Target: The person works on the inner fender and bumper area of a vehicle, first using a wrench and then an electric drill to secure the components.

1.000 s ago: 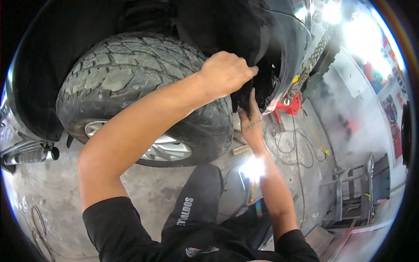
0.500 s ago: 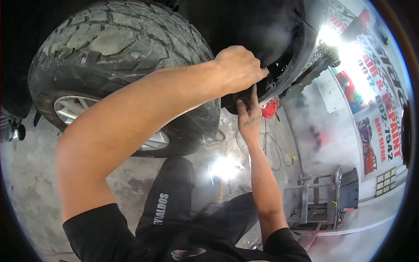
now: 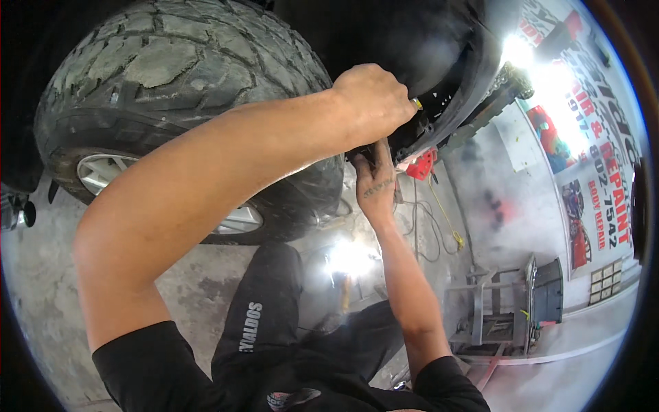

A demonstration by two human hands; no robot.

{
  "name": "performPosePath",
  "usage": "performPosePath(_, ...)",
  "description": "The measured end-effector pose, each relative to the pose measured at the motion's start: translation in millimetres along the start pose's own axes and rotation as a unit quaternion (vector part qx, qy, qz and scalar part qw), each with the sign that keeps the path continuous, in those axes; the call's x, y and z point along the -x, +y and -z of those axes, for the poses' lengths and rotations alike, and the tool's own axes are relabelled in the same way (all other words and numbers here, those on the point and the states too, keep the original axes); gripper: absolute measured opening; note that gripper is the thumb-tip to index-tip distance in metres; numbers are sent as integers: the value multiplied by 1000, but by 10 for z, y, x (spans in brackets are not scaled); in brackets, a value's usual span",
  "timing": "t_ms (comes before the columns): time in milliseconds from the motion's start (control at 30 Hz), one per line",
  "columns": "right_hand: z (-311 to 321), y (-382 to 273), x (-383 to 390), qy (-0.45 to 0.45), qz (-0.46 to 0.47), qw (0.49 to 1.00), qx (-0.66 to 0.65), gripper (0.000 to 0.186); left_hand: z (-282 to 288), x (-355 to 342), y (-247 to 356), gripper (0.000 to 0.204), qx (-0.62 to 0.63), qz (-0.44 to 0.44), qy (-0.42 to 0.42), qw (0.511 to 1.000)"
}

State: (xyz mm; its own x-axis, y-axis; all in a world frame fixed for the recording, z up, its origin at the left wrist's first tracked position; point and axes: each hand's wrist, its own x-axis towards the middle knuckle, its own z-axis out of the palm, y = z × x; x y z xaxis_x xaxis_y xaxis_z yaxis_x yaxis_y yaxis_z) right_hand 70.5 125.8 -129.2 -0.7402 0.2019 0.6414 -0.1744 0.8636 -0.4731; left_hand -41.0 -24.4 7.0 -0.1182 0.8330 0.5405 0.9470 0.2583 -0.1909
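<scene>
Wheel-arch liner could shift if your left hand or right hand slips; can't make out either grip.

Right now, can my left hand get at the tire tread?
Probably yes: your left hand looks close beside the tire tread, with nothing visible between them, though it is curled near the dark wheel well.

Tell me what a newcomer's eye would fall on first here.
Probably the big, chunky-treaded tire at upper left, the left arm crossing in front of it. Then the lettered banner at far right, and the left hand pictured above the right hand, beside the tire.
</scene>
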Motion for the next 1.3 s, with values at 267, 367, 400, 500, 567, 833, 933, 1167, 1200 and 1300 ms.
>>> performPosePath(267,-95,-188,38,0,-23,999,44,67,71,-6,-30,32,8,20,10,1000)
performPosePath(367,-118,-103,115,23,-53,998,1,67,132,-6,5,38,25,11,13,1000)
performPosePath(400,-130,-94,131,26,-67,997,-30,68,149,-7,12,40,26,22,4,999)
performPosePath(500,-137,-71,163,37,-65,996,-42,71,117,-53,57,44,23,15,11,1000)
performPosePath(567,-172,-63,172,34,-77,996,-42,72,86,-33,62,45,13,-6,55,998)
performPosePath(833,-101,57,248,38,-66,995,-59,75,-58,-37,6,45,-41,-15,86,995)
performPosePath(933,-40,136,368,33,-87,991,-96,73,210,-49,120,30,-4,6,-15,1000)
performPosePath(1167,163,875,1105,65,-210,975,-15,59,119,-34,75,24,39,-34,44,998)
performPosePath(1200,222,919,1133,77,-218,973,-7,58,156,-30,96,21,49,-40,46,997)
performPosePath(1300,232,821,922,65,-253,965,-10,59,187,14,44,18,34,-31,32,998)
